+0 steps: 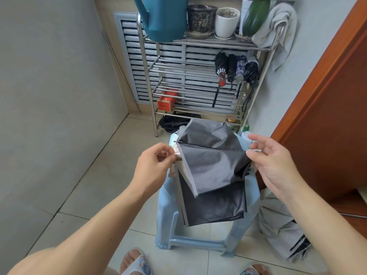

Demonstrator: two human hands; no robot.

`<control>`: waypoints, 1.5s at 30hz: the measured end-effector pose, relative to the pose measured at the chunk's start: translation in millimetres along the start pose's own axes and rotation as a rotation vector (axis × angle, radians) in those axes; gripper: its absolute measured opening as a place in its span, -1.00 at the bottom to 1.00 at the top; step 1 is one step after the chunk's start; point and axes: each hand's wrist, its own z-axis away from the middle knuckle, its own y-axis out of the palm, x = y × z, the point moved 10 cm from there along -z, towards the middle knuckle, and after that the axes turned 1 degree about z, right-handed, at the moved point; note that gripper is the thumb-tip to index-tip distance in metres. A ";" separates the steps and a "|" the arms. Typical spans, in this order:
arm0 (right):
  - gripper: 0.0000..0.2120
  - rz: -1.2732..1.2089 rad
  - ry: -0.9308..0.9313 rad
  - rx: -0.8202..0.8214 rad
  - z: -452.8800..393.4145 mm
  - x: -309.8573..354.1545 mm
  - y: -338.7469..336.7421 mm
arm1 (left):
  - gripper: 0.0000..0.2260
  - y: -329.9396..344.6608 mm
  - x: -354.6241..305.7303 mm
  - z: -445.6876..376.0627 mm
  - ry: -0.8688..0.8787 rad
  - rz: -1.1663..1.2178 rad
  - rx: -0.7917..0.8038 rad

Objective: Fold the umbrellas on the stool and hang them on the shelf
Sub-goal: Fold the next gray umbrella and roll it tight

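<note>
Above the pale blue plastic stool point(241, 225), both hands hold a grey umbrella point(210, 175) whose canopy hangs loose in flat panels, dark on the inside with a lighter grey border. The left hand point(154, 165) pinches the left edge of the cloth between thumb and fingers, close to a small white rib tip. The right hand point(272, 161) pinches the right edge with thumb and forefinger, and its other fingers are spread and relaxed. The cloth is stretched between the two hands and falls down in front of the stool seat.

Behind the stool stands a metal shelf point(155, 92). Four folded umbrellas point(237, 69) hang already from a bar under its top level, on the right side. On the top level are a teal watering can point(162, 18), a dark pot point(201, 18) and a white pot point(226, 22), and a white towel point(276, 26) hangs over the corner. A red box point(166, 100) lies on a lower level. Another grey umbrella point(282, 229) lies unfolded on the floor, to the right of the stool.
</note>
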 end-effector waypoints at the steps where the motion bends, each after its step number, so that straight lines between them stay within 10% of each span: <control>1: -0.63 -0.036 0.016 0.005 0.3 -0.8 1.4 | -0.84 0.9 0.7 1.0 -0.006 0.012 0.003; 14: -0.63 0.010 -0.041 0.196 14.1 21.8 15.9 | -0.82 -11.6 -16.2 11.7 -0.065 -0.101 -0.114; 21: -0.55 -0.228 -0.088 0.223 19.4 46.8 19.8 | -0.68 30.3 -49.0 56.9 -0.098 0.181 0.268; 31: -0.57 -0.171 -0.088 0.248 21.7 46.1 26.0 | -0.65 31.7 -21.3 49.7 -0.432 0.258 0.211; 45: -0.84 -0.107 0.111 0.023 16.9 26.9 13.3 | -0.56 9.5 -73.8 45.0 0.068 0.507 0.077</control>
